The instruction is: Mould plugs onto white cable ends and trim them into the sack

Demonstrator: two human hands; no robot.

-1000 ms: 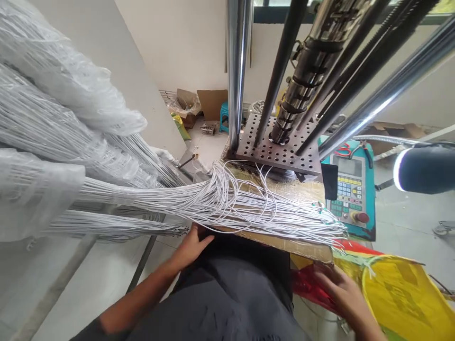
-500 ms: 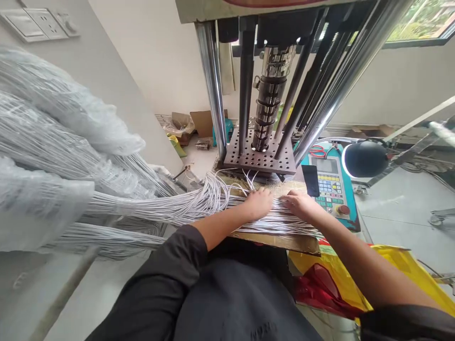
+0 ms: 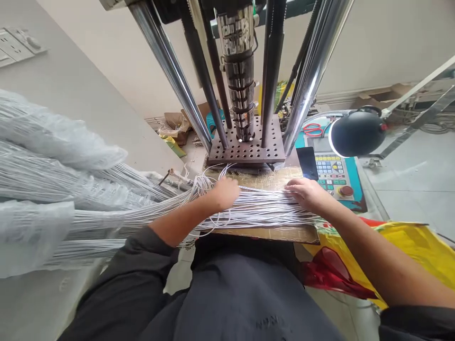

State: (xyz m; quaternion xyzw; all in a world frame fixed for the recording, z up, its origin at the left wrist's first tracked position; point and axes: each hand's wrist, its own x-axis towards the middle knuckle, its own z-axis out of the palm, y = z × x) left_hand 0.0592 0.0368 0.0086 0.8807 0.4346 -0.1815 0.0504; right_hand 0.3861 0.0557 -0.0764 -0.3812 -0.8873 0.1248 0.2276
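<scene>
While the tall press with its shiny steel columns and dark perforated base plate [image 3: 249, 149] fills the upper middle of the frame, plastic-wrapped bundles of white wire [image 3: 53, 189] crowd the left side. From them a thick fan of thin white wires [image 3: 263, 208] runs across the cardboard-covered work board [image 3: 270, 233] at centre, just in front of the plate. The left hand [image 3: 223, 193] rests palm down on the fan's left part, fingers curled together into the strands. The right hand [image 3: 305, 193] lies flat on the right part, fingers slightly spread, gripping nothing. Pressing evenly with both palms and keeping the strands parallel would likely help stop them crossing or sliding off the board's near edge. A teal control panel [image 3: 334, 173] and black round lamp [image 3: 355, 133] sit right of centre.
</scene>
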